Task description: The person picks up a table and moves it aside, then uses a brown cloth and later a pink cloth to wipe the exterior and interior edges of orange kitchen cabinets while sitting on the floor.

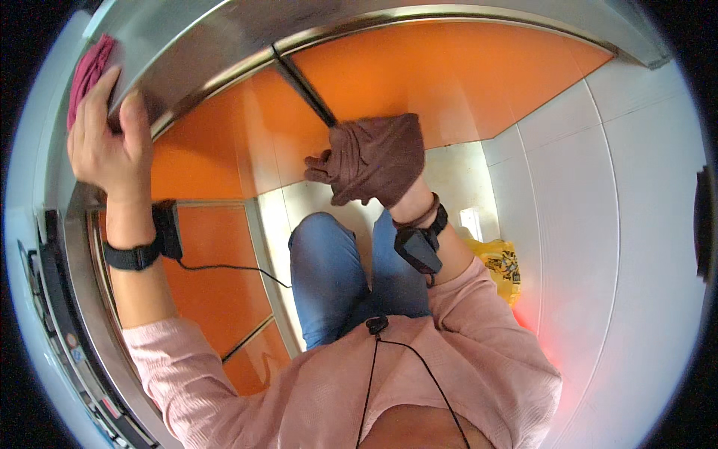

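A dark brown cloth (373,160) wraps over my right hand (412,196), leaving mostly the wrist showing. Folds of it bunch at the fingers, in front of an orange cabinet door (449,73); whether it touches the panel I cannot tell. My left hand (106,140) is at the stainless steel counter edge (168,67), thumb and fingers apart. A folded magenta cloth (92,76) lies on the counter by its fingertips, partly hidden behind them.
White tiled wall (572,196) closes in on the right. A yellow plastic bag (502,266) sits low beside it. More orange cabinet doors (219,241) stand at left. A black cable (224,267) runs from the left wrist device (168,229) towards my jeans.
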Demonstrator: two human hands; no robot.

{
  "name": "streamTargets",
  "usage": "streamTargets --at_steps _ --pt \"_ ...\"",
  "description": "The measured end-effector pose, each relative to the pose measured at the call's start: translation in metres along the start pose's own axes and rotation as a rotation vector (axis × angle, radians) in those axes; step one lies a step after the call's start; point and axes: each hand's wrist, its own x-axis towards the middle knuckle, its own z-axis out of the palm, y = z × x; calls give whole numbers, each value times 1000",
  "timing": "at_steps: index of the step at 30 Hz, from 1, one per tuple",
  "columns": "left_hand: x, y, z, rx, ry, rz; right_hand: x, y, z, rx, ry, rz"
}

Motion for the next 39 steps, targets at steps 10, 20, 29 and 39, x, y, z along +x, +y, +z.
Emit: streamTargets --at_steps 10,20,29,39 --pt "-2 16 -15 92 -42 -108 1 -97 -20 -341 118 -333" --pt "-13 37 -43 -40 154 -235 50 -137 -23 289 -198 -23" --pt "-63 198 6 -865 119 -940 66 -149 -31 81 -121 65" --pt "-87 151 3 -1896 985 -1905 33 -207 -61 -760 -550 -74"
